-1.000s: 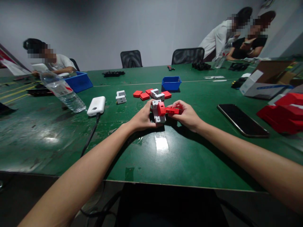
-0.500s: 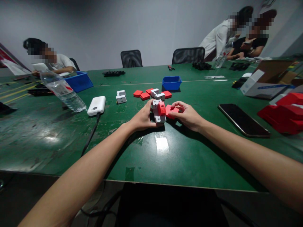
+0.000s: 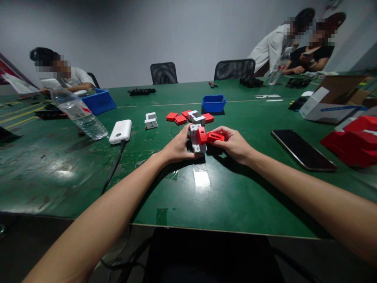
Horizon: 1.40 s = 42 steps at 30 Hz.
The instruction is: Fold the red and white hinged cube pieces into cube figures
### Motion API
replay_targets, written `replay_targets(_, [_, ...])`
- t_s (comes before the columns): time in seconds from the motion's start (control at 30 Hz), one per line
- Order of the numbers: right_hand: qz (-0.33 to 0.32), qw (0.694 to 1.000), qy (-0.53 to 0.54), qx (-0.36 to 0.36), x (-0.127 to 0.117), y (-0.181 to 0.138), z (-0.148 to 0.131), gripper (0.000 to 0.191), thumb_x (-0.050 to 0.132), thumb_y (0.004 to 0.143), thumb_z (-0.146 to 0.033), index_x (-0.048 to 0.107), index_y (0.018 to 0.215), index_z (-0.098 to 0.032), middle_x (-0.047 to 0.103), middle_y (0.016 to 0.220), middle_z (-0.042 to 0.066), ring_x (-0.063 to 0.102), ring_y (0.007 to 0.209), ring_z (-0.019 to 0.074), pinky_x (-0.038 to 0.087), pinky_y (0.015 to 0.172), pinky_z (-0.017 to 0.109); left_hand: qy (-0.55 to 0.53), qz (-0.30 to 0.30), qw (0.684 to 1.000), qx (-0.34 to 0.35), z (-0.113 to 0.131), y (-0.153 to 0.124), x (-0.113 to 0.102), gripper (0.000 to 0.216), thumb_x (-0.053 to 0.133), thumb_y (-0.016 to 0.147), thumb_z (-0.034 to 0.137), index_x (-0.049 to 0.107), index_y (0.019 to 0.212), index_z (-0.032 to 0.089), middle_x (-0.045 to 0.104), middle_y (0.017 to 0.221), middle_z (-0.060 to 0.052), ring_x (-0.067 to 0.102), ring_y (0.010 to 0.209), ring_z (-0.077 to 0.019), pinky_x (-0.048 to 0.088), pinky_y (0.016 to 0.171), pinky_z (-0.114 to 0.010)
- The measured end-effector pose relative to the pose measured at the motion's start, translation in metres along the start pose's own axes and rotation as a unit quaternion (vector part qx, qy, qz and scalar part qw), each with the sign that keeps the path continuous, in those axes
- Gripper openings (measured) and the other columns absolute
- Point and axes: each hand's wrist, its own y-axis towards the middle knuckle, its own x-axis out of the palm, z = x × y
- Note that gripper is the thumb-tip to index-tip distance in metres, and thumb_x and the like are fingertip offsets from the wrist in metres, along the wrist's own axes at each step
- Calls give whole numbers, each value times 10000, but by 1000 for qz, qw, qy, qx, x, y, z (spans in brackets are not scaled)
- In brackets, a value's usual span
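Observation:
My left hand (image 3: 177,148) is closed around a white bracket-shaped block (image 3: 199,148), thumb on the near end and fingers on the far end. A red block (image 3: 202,135) sits in the bracket's middle. Between the thumb and fingers of my right hand (image 3: 235,144) is a second red block (image 3: 216,136), its slotted edge showing. Its left end meets or overlaps the red block in the bracket; whether they touch I cannot tell. Just beyond lie several flat red blocks (image 3: 180,120) and another white bracket (image 3: 195,117). One more white bracket (image 3: 151,120) stands further left.
A small blue bin (image 3: 213,103) stands behind the blocks. Left are a white power bank (image 3: 120,131) with a cable, a tilted water bottle (image 3: 79,114) and a larger blue bin (image 3: 101,102). Right are a phone (image 3: 302,150) and red parts (image 3: 350,143). Other people sit or lean across the table.
My right hand has turned its red block from flat face up to slotted edge up. The left hand and its white bracket have hardly moved.

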Motion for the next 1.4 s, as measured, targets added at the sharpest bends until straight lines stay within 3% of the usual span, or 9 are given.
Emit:
replay_targets(0.33, [3,1000,2,-13,-2,1,2,326,719,563,-99,602,850,-201,667,800,-29,596,676,119,453,614,253,3,-1,1000,-1,1,0,-1,899,820,659,375,306,1371,178,535,1346,-197,556,1265,-363,482,1043,-567])
replay_targets(0.5, [-27,1000,9,0,0,0,0,435,759,560,-98,677,976,-198,731,959,18,673,847,163,525,798,309,4,1,1000,0,3,1,-1,887,823,656,371,319,1364,193,536,1356,-187,560,1261,-360,488,1040,-559])
replay_targets(0.63, [-49,998,-22,-19,0,-1,0,280,793,605,-188,698,868,-189,733,884,17,667,813,166,528,826,334,8,1,1000,1,4,1,-1,888,824,653,370,326,1363,177,529,1368,-200,562,1257,-363,491,1038,-554])
replay_targets(0.8, [-15,992,-95,-85,-1,0,3,255,809,605,-234,732,846,-201,711,908,32,648,837,185,521,806,344,4,0,1000,-5,3,0,-1,895,816,665,390,320,1380,181,537,1353,-190,557,1265,-358,477,1052,-549])
replay_targets(1.03, [14,997,-53,-56,0,2,3,334,776,620,-226,611,910,-204,684,843,-7,612,745,151,499,744,318,12,4,1000,3,2,0,-1,915,818,660,392,305,1387,181,520,1370,-202,548,1271,-371,464,1058,-566])
replay_targets(1.27, [16,997,-57,-57,-1,3,2,394,794,595,-229,474,825,-232,565,765,-55,533,687,121,453,685,278,11,1,1000,6,1,0,-1,909,816,660,390,302,1383,196,524,1365,-191,552,1271,-362,473,1052,-565])
replay_targets(1.4, [14,999,-15,-47,-2,5,5,425,791,561,-188,443,800,-234,596,819,-39,582,778,143,471,747,296,6,3,1000,9,1,0,-1,890,817,661,387,311,1368,196,530,1366,-189,563,1257,-356,483,1042,-561])
